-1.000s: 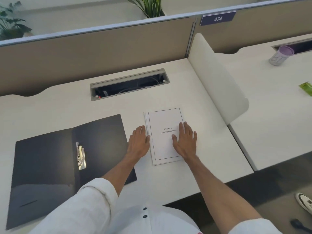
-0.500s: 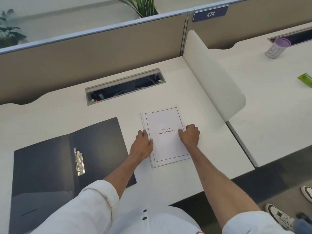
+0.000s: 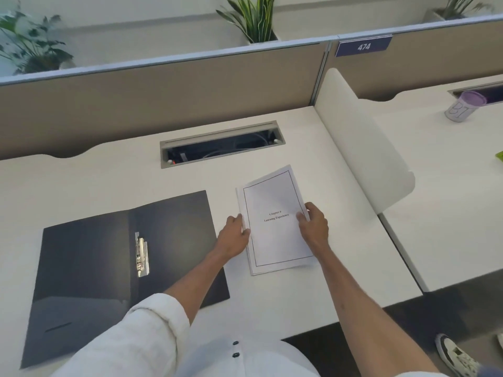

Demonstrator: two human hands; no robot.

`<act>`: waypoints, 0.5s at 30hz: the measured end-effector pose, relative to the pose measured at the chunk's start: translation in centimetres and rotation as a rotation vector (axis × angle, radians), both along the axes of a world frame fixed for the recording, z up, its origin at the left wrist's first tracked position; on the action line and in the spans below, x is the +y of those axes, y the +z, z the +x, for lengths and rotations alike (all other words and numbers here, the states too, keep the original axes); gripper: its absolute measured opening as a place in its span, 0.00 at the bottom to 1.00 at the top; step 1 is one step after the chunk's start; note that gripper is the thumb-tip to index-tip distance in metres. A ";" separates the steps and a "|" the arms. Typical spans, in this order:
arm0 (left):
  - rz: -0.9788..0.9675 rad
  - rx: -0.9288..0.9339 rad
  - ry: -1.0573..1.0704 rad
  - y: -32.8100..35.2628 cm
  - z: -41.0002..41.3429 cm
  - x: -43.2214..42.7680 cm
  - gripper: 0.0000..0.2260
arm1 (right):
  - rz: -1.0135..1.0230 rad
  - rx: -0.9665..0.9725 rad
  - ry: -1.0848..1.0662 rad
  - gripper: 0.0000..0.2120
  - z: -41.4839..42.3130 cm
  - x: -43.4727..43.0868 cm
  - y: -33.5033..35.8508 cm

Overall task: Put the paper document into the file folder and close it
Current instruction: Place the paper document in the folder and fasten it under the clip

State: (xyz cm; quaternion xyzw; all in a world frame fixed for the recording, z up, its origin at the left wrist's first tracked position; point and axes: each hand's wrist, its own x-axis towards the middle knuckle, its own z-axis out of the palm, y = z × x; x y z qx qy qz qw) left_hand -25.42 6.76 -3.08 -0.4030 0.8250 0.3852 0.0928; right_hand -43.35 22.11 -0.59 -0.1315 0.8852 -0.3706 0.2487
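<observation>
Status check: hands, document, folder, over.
Both hands on the paper document: left hand at its left edge, right hand at its right edge. File folder open flat to the left, clip exposed. Nothing between them.

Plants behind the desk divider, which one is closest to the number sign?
The middle plant, with long upright striped leaves, in a white pot just left of the blue 474 sign. The bushy plant stands far left; the third plant stands far right.
</observation>
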 end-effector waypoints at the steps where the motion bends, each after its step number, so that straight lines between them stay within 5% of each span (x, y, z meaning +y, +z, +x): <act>1: 0.022 0.029 0.039 0.1 0.5 -0.3 0.19 | -0.033 -0.010 -0.006 0.09 0.4 -0.2 0.3; 6: 0.071 0.143 0.225 1.0 4.0 -2.3 0.25 | -0.257 -0.125 -0.034 0.04 3.4 -1.6 0.7; 15: -0.034 0.240 0.486 1.9 13.9 -5.2 0.24 | -0.319 -0.357 0.013 0.09 10.4 -7.1 -0.1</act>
